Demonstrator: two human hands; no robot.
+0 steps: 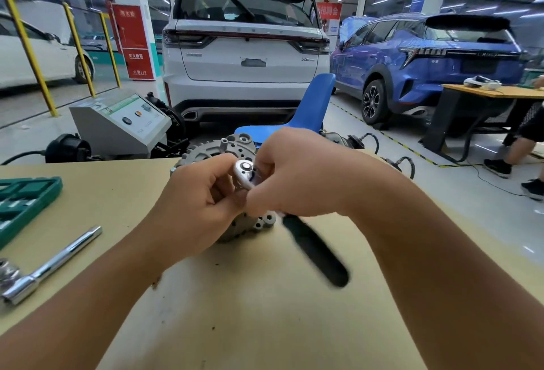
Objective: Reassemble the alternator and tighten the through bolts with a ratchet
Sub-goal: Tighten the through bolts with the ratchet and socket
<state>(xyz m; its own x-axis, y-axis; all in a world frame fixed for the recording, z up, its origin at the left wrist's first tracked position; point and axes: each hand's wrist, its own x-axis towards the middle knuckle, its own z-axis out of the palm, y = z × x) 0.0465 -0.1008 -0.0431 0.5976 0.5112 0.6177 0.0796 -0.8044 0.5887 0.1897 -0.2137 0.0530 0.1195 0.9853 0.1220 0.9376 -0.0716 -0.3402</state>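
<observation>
Alternator (223,148) sits on the surface (265,296), mostly hidden under both hands. Right hand (297,175) curls round the ratchet (245,173) at its neck, probably to work a through bolt; the black handle trails blurred toward the viewer. Left hand (200,193) curls beside the ratchet head, seemingly steadying it. Left of the alternator lie a chrome extension bar (56,263) and a green socket case (20,204), well apart.

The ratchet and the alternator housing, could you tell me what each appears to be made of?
Ratchet: polished, probably chromed steel head with bright reflections; its blurred black handle looks like rubber or plastic. Alternator housing: dull grey cast metal, likely aluminium, with matte ribbed surfaces.
</observation>
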